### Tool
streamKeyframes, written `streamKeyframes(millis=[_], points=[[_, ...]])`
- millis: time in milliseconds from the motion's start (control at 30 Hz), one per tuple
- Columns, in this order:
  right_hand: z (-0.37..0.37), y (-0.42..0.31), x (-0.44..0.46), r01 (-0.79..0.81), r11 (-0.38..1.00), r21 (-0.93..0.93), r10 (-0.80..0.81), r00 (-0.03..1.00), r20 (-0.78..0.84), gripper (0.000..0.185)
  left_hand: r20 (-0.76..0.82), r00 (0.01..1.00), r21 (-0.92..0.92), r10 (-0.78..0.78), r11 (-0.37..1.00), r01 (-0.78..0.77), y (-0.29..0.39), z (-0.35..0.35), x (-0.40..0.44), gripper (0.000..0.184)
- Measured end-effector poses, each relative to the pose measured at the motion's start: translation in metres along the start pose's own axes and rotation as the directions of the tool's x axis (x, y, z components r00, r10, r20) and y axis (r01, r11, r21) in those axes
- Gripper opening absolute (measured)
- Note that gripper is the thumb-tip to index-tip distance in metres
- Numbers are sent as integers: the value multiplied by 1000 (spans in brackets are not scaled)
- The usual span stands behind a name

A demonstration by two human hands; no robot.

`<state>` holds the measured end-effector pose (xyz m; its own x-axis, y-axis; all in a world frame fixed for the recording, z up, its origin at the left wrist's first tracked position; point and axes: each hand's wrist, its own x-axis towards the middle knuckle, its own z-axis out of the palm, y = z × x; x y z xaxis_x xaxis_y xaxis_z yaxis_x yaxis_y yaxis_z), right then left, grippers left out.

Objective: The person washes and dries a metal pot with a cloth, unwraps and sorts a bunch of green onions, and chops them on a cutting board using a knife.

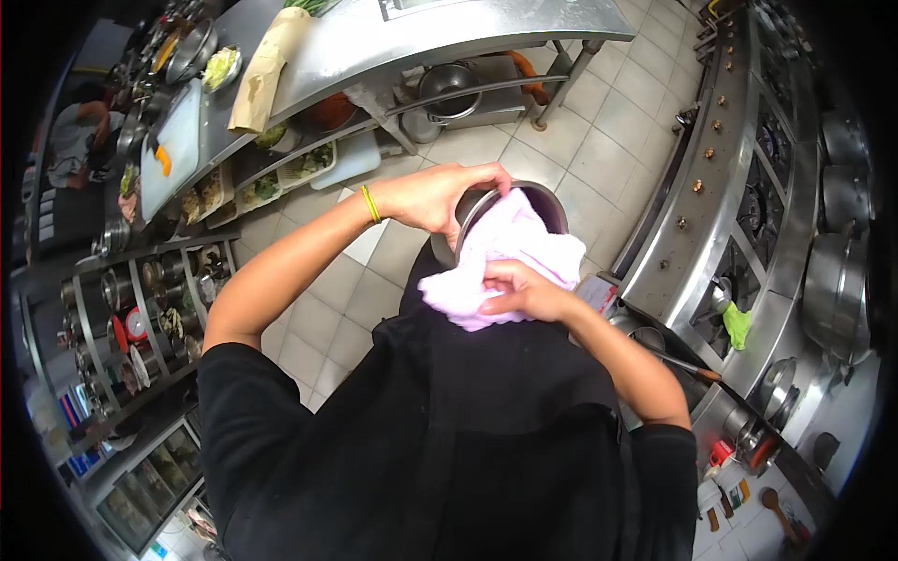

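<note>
Both hands gripping, elbows bent

Your left arm [290,257] reaches forward, elbow wide; left hand [433,196] ahead of the right, digits spread in a C-shaped grip. Your right arm [625,355] angles inward; right hand [531,292] nearer your torso, fingers curled toward thumb. Forearms bare.

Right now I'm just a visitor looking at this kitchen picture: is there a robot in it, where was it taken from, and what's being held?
No robot, just somebody working bare-handed. The only picture comes from a camera worn on the head, looking forward and down, so you see the wearer's black clothing from above. The left hand grips the rim of a metal pot; the right hand holds a pink cloth, partly inside it. Ahead, a steel counter bears a brown paper wrap and a white board with an orange-handled knife.
</note>
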<state>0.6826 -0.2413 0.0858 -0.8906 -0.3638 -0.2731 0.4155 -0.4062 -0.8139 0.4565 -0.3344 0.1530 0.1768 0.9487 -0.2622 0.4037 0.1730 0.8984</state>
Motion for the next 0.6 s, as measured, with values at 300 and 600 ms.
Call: streamKeyframes(millis=[300,600], points=[[-111,-122,55,-118,89,-989,-355,924,-142,24,-96,965,156,245,961,-228,-65,-99,33,43],[-104,-170,143,-10,-579,-816,-282,941,188,32,-209,951,-163,228,951,-264,-93,-168,-5,46]])
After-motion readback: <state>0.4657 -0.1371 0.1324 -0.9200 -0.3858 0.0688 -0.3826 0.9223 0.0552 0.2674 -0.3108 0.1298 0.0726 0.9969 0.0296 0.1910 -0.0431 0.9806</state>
